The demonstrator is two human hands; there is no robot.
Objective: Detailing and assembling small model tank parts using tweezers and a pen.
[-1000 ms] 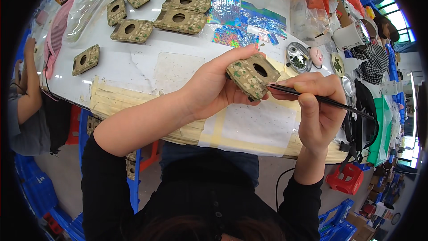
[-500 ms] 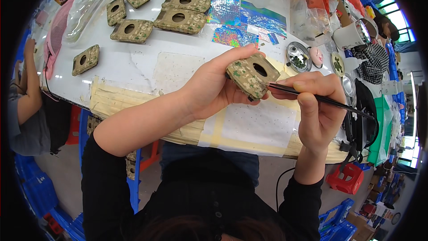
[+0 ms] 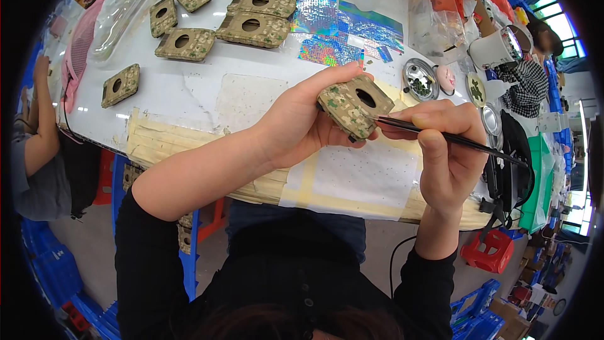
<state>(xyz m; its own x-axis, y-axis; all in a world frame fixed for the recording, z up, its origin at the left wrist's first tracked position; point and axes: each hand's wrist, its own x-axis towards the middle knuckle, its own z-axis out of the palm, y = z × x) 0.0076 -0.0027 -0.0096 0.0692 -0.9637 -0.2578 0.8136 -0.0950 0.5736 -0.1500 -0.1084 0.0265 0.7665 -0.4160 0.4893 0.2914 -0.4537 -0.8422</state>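
White tabletop (image 3: 182, 88) below: your left hand (image 3: 299, 119) curls around the tilted camouflage shell (image 3: 346, 110), holed face up, long axis unclear; your right hand (image 3: 450, 151) pinches black tweezers (image 3: 399, 124), tips at it.

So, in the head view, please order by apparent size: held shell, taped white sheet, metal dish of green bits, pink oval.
1. Taped white sheet
2. Held shell (perhaps enlarged by nearness)
3. Metal dish
4. Pink oval
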